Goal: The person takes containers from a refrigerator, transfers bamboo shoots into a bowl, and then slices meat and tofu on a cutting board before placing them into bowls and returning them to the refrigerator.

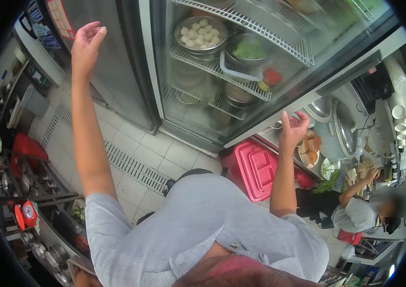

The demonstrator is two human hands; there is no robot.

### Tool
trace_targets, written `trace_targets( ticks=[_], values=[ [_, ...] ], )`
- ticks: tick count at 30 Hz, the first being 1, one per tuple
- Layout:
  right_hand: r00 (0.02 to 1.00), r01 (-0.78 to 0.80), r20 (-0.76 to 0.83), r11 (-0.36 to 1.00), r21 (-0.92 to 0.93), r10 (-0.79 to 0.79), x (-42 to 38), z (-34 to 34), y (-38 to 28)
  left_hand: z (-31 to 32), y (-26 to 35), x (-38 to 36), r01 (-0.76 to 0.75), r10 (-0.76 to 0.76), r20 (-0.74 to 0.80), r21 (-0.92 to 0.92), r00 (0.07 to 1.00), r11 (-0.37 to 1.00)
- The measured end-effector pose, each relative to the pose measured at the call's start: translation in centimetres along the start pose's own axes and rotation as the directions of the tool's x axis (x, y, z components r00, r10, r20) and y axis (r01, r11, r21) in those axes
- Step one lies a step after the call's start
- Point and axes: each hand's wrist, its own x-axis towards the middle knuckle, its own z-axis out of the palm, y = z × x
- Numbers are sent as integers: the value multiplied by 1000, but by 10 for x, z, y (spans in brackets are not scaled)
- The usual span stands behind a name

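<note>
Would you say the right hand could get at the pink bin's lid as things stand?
Probably yes: the right hand looks empty, and nothing visible rests on the pink lid. The lid seems well below the hand, though, so bending may be needed.

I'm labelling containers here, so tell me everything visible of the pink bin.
The pink bin looks plastic and boxy with rounded corners. Its lid, apparently closed, has a moulded rectangular pattern. It stands upright on the tiled floor beside the glass-fronted fridge. Neither left hand nor right hand touches it. Its contents are hidden.
</note>
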Motion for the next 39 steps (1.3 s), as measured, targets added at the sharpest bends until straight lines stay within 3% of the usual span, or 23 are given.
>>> trace_targets(
  ticks=[1,2,6,8,13,22,25,27,29,30,33,37,39],
  values=[
    [1000,14,-24,1000,12,-14,7,4,-1,9,17,-10,-32,34,56,-36,998,999],
    [999,-39,8,989,142,38,14,12,-7,21,31,-25,-56,64,111,-72,992,996],
    [999,44,16,987,156,-47,22,20,8,71,64,-80,-68,115,244,-192,963,979],
    [995,63,68,997,54,-66,22,12,12,94,81,-105,-25,91,290,-224,953,974],
    [985,129,111,992,11,-130,22,-3,11,161,144,-162,-170,222,337,-178,915,969],
    [915,271,234,930,248,-329,9,-45,7,265,215,-230,-421,381,356,37,853,906],
    [830,-10,483,858,513,-279,10,-57,19,278,229,-254,-373,363,243,-4,900,928],
    [781,-88,570,858,506,-256,10,-42,20,266,223,-277,-240,245,111,-59,963,969],
    [765,15,559,878,479,-318,13,-22,7,248,221,-301,-116,116,-9,-195,993,974],
    [732,-42,615,881,472,-295,14,-12,6,232,214,-312,-127,118,-55,-205,992,971],
    [622,-28,722,912,408,-304,20,16,-4,170,181,-349,-336,319,-163,-85,934,938],
    [529,37,769,916,400,-358,24,56,-15,153,225,-363,-358,335,-347,-3,876,934],
    [494,43,794,922,384,-354,25,73,-26,140,241,-362,-311,316,-330,70,890,948]
  ],
)
